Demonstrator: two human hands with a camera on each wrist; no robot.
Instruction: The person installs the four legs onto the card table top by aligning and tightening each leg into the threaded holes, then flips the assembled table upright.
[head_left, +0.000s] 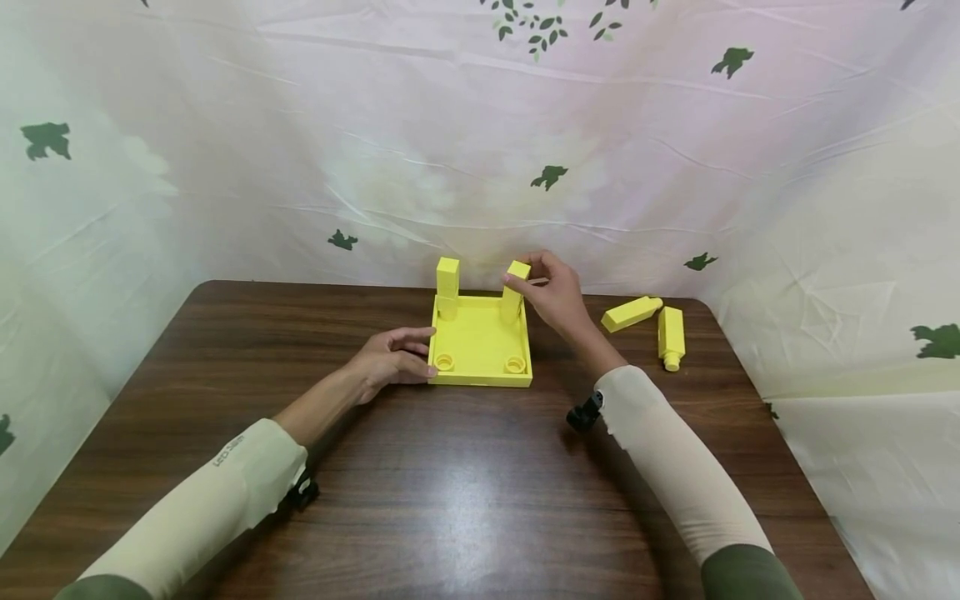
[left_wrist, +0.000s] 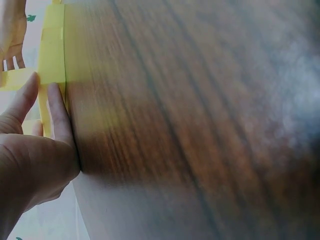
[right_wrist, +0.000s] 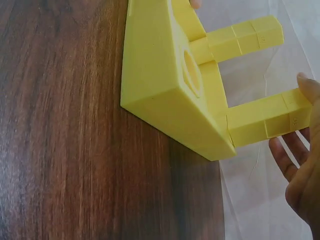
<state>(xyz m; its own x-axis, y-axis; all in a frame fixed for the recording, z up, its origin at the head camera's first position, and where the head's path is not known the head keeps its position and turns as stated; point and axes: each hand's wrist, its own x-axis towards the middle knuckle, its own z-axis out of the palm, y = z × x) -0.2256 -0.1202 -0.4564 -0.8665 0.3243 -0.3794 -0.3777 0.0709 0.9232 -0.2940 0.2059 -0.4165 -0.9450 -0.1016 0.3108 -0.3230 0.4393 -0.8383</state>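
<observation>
The right hand [head_left: 557, 292] grips the right post [head_left: 516, 293] near its top, thumb on the near side, fingers curled round the side away from the left hand. Below these fingers the post stands upright in a far corner of the yellow tray [head_left: 480, 342].

The left hand [head_left: 392, 358] has its fingers loosely extended, touching the tray's side wall, with the thumb at the near corner; it is not clenched.

Across the tray from the right fingers, the left post [head_left: 447, 279] stands upright in the other far corner, beyond the left fingertips. Just beside the left thumb, inside the tray, is one round socket [head_left: 444, 363]; the second socket [head_left: 514, 365] is nearer the person than the right fingers.

To the right of the right fingers, well apart from them, two loose posts [head_left: 632, 314] lie near each other on the brown table [head_left: 450, 467].
</observation>
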